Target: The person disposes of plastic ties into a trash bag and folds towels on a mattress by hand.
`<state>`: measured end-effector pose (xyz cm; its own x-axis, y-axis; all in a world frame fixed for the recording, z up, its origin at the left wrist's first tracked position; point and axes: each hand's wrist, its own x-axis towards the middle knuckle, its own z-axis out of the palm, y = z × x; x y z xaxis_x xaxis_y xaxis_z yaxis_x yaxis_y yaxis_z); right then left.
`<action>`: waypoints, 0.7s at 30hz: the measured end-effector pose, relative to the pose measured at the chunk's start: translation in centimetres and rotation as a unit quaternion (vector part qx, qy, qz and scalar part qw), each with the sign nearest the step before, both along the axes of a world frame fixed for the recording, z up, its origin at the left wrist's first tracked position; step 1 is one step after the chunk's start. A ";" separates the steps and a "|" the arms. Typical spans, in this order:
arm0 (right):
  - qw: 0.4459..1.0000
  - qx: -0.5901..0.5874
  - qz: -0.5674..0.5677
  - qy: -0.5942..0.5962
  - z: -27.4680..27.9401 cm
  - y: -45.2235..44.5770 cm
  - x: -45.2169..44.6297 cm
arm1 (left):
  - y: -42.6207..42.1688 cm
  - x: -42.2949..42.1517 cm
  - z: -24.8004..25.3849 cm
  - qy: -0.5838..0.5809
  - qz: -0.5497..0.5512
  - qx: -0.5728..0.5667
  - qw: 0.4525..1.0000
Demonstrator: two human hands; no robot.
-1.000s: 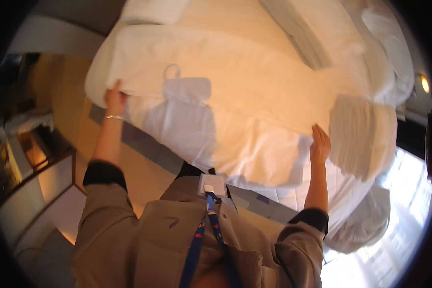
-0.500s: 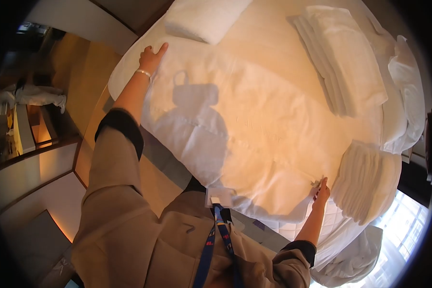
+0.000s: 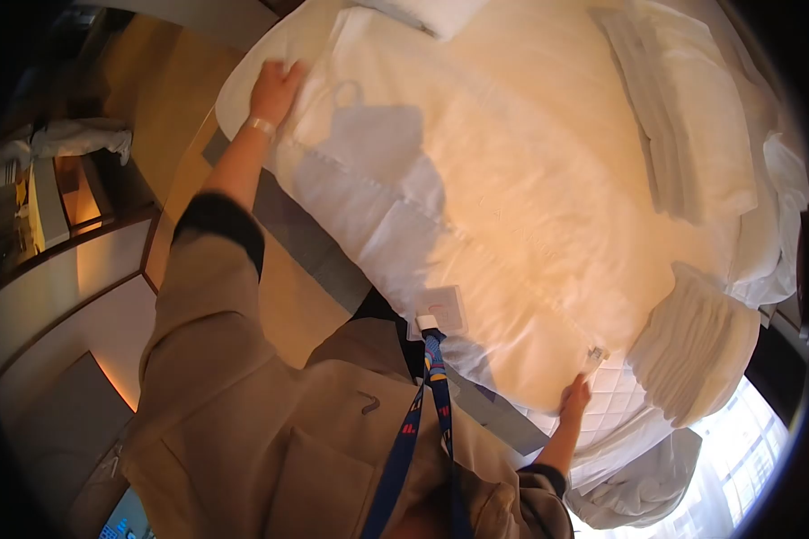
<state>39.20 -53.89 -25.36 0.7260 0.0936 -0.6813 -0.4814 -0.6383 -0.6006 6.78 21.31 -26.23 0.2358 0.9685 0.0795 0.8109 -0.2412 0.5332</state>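
A large white towel (image 3: pixel 530 234) lies spread over the bed, with faint creases and a small label (image 3: pixel 595 357) near its lower right corner. At its left end, my left hand (image 3: pixel 277 90) is closed on the towel's edge, slightly blurred. My right hand (image 3: pixel 575 397) is closed on the near edge at the lower right corner, just below the label. The shadow of my head and body falls across the towel's left part.
Folded white towels (image 3: pixel 692 117) are stacked at the upper right, and another pile (image 3: pixel 697 346) stands beside my right hand. A folded white piece (image 3: pixel 440 11) lies at the top. Quilted bedding (image 3: pixel 602 404) shows below. My lanyard badge (image 3: pixel 442 310) hangs over the bed's near edge.
My right hand has moved toward me and left with the towel's corner. My left hand, earlier with its thumb apart, is now closed at the edge. The view has shifted.
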 end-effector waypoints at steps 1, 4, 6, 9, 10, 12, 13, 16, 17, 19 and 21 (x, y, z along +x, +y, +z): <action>0.999 -0.036 0.034 0.014 1.1 0.4 -2.4 | -1.3 -3.6 -0.6 -0.004 0.031 0.013 0.999; 0.983 0.041 -0.082 0.161 2.4 -1.9 -7.5 | -8.2 -11.6 -5.6 -0.187 0.144 -0.048 0.970; 0.970 0.071 -0.117 0.200 2.7 -3.1 -9.3 | -13.1 -12.4 -5.8 -0.293 0.240 -0.346 0.859; 0.982 0.103 -0.059 0.145 3.5 -4.5 -11.0 | -17.3 -12.5 -11.0 -0.349 0.185 -0.467 0.791; 0.979 0.136 -0.075 0.130 4.8 -3.4 -11.3 | -18.0 -12.5 -12.2 -0.362 0.186 -0.460 0.789; 0.975 0.183 -0.061 0.106 6.4 -1.7 -12.1 | -19.2 -13.4 -15.3 -0.434 0.190 -0.449 0.758; 0.975 0.187 -0.064 0.098 5.8 -2.4 -12.4 | -20.3 -12.3 -13.6 -0.439 0.182 -0.450 0.756; 0.987 0.140 -0.025 0.074 4.4 -3.9 -12.4 | -24.3 -9.4 -11.2 -0.509 0.343 -0.494 0.616; 0.990 0.137 -0.014 0.039 4.9 -3.9 -12.0 | -25.0 -8.6 -12.6 -0.595 0.267 -0.501 0.569; 0.990 0.135 0.015 -0.035 7.9 -2.5 -11.8 | -26.3 -9.4 -15.3 -0.668 0.190 -0.506 0.511; 0.986 0.148 0.023 -0.070 10.4 -2.1 -11.2 | -26.0 -11.7 -16.6 -0.702 0.257 -0.427 0.508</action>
<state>27.97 -56.02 -15.01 0.8012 0.3089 -0.5125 -0.3549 -0.4441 -0.8227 -4.96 -4.73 -42.85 0.2254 0.6954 -0.6823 -0.6749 0.6165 0.4054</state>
